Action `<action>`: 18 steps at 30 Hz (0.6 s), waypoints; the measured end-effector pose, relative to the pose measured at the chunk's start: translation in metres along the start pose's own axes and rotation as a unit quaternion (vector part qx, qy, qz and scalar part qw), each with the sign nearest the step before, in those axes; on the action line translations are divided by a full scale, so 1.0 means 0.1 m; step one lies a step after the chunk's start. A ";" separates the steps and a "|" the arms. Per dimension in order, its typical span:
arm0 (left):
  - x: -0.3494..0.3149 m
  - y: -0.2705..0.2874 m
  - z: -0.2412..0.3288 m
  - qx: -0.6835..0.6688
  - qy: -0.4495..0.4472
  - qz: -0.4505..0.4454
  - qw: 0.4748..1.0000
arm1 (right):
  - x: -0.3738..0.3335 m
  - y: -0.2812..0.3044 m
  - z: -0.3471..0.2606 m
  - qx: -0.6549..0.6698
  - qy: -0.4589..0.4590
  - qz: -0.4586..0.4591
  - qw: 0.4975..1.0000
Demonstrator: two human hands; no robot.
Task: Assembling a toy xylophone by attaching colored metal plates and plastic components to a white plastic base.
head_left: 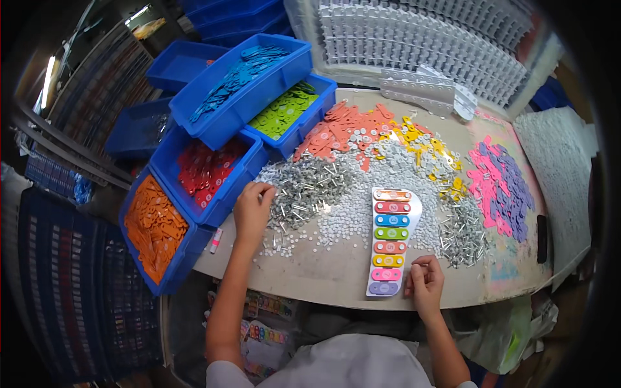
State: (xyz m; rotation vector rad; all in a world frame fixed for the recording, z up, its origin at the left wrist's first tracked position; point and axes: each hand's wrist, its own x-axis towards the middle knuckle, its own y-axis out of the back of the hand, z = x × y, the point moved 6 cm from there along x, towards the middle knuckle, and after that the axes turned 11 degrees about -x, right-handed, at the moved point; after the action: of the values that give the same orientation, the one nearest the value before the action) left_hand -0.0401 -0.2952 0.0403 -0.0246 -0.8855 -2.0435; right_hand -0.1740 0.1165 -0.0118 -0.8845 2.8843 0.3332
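Observation:
A white toy xylophone board (414, 213) lies on the table with several coloured bars fixed across it, from orange at the top to purple at the bottom. My right hand (425, 279) rests at its lower right corner, fingers curled beside the pink and purple bars. My left hand (251, 208) reaches into a heap of small silver metal pins (310, 189), fingertips pinched in the pile; what they hold is hidden. White round washers (352, 213) are scattered between the pins and the board.
Blue bins at the left hold orange (154, 226), red (206, 169), green (283, 110) and blue (238, 74) bars. Loose orange, yellow, pink and purple bars lie along the far and right side. A second pin pile (462, 233) sits right of the board. White boards (420, 39) are stacked behind.

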 end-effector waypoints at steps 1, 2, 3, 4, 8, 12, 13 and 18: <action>0.01 -0.03 -0.03 -0.004 -0.005 -0.006 1.000 | 0.00 0.01 -0.01 0.000 -0.011 -0.002 1.000; 0.01 -0.07 -0.05 -0.005 -0.003 -0.011 1.000 | -0.01 0.03 -0.02 0.000 -0.013 0.007 1.000; 0.00 -0.11 -0.09 -0.007 -0.002 -0.015 1.000 | -0.02 0.03 -0.03 0.001 -0.009 0.003 1.000; 0.00 -0.14 -0.17 -0.013 -0.006 -0.022 1.000 | -0.03 0.03 -0.04 0.001 -0.006 -0.001 1.000; 0.06 -0.25 -0.56 -0.109 0.047 -0.067 0.991 | -0.03 0.02 -0.03 0.001 -0.027 -0.003 1.000; 0.07 -0.17 -0.83 -0.148 0.060 -0.097 0.982 | 0.00 -0.02 0.00 0.031 -0.021 -0.035 0.999; 0.06 -0.19 -0.77 -0.164 0.083 -0.107 0.977 | 0.00 0.01 -0.01 0.073 -0.067 -0.048 0.994; -0.05 -0.04 -0.71 -0.230 0.098 -0.121 0.961 | 0.03 0.68 -0.15 0.027 -0.035 -0.002 0.999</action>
State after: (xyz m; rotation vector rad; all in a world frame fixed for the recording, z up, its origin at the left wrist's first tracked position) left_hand -0.0184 -0.3324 -0.0171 0.0327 -0.2888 -2.3942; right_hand -0.2154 0.1656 0.0146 -0.8529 2.8137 0.2791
